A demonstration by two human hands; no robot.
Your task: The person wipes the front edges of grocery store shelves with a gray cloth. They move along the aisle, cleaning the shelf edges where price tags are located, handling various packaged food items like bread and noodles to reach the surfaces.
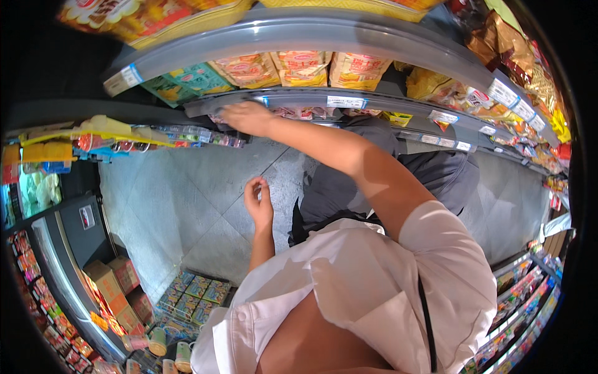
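My right hand (247, 117), blurred, reaches across to the left end of a grey shelf edge (299, 99). Whether its fingers hold anything cannot be made out. Just above it, teal snack bags (198, 82) lean on the shelf, followed to the right by upright cream-and-yellow snack bags (303, 68). Pink-and-white packets (303, 112) show partly beneath that edge, beside my wrist. Over the tiled floor, my left hand (259, 201) is raised with loosely curled fingers and nothing visible in it.
An upper shelf edge (299, 39) juts out overhead with large bags. Hanging goods on a yellow-edged rack (117, 133) stick out at left. Cardboard boxes (110, 285), a crate of patterned boxes (191, 294) and several cups (159, 341) stand lower left. Another stocked rack (518, 308) is behind right.
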